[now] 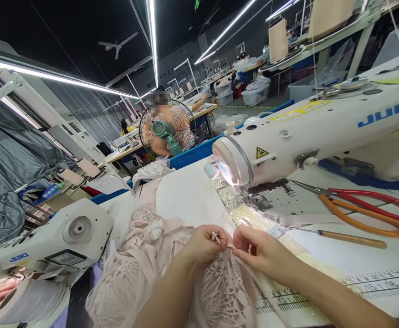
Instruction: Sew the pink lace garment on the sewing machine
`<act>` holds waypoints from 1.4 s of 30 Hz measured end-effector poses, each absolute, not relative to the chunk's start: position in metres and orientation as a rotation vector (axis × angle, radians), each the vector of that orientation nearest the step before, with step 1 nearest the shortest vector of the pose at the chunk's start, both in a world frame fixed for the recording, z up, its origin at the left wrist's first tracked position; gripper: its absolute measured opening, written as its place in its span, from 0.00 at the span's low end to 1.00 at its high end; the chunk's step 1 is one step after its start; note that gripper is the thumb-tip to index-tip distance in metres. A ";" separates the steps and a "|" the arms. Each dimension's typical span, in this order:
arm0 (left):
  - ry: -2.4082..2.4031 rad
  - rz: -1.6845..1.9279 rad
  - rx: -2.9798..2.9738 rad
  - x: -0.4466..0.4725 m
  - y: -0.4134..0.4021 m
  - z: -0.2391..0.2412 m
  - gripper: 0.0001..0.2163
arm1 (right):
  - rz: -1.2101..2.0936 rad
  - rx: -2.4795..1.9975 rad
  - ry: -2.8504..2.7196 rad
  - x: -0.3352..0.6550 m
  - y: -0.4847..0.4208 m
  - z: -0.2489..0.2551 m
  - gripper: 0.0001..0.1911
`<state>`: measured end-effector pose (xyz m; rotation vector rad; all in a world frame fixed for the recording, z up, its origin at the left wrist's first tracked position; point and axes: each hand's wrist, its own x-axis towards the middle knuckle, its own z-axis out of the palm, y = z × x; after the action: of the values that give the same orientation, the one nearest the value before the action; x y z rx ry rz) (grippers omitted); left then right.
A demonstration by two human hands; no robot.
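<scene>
A pale pink lace garment (145, 269) lies bunched on the white sewing table (189, 196) in front of me. My left hand (204, 243) and my right hand (257, 248) meet above it, each pinching a small edge of the lace between fingertips. Both hands are closed on the fabric, just in front of the presser foot (254, 200) of a white Juki sewing machine (322, 132).
Orange and red handled scissors (366, 207) and a wooden-handled tool (351, 238) lie right of the needle. A second Juki machine (49, 241) stands at left. A fan (167, 128) and another person sit behind the table. A printed ruler (373, 280) runs along the table's near edge.
</scene>
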<state>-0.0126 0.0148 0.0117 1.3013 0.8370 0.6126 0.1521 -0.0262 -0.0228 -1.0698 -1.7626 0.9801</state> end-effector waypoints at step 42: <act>0.907 0.600 1.424 -0.014 0.014 0.008 0.04 | 0.571 -1.073 -1.812 0.162 -0.028 -0.025 0.10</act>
<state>-0.0142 0.0140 0.0081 1.4244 0.9069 0.5996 0.1617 -0.0280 -0.0246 -1.0733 -1.8121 0.5707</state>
